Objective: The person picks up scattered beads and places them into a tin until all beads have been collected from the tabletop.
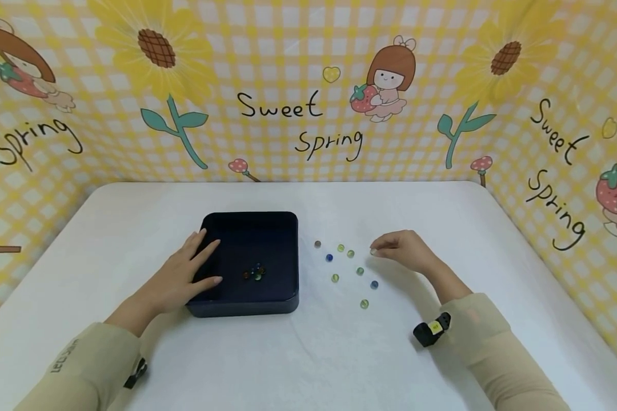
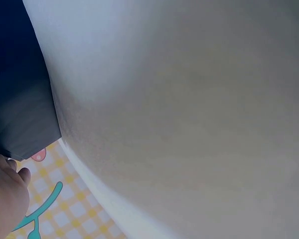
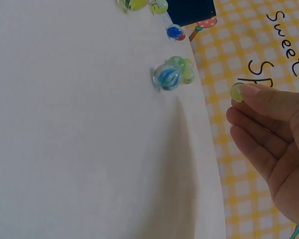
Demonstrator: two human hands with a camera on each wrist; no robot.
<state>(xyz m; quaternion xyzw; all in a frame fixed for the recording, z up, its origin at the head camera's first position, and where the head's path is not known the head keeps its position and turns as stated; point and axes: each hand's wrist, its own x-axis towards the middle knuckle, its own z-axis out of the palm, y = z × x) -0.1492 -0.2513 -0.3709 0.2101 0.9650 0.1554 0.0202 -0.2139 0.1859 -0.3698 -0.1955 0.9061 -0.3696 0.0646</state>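
Observation:
Between thumb and fingertips my right hand [image 1: 403,249] pinches a yellow-green glass marble [image 3: 237,92], held to the right of the loose marbles. My left hand [image 1: 182,277] rests on the left rim of a dark navy square tray [image 1: 243,308], its fingers spread and reaching over the inside. A small cluster of marbles [image 1: 257,273] lies on the tray's floor. Right of the tray, several glass marbles are scattered on the white table, among them a dark blue marble [image 1: 329,258], a blue marble [image 1: 374,284] and a green marble [image 1: 364,304].
The white tabletop [image 1: 329,365] meets a yellow checked cloth backdrop [image 1: 277,57] at its back and sides. A small black wrist camera [image 1: 432,329] is strapped at the right sleeve. The tray's raised walls stand between the scattered marbles and those inside.

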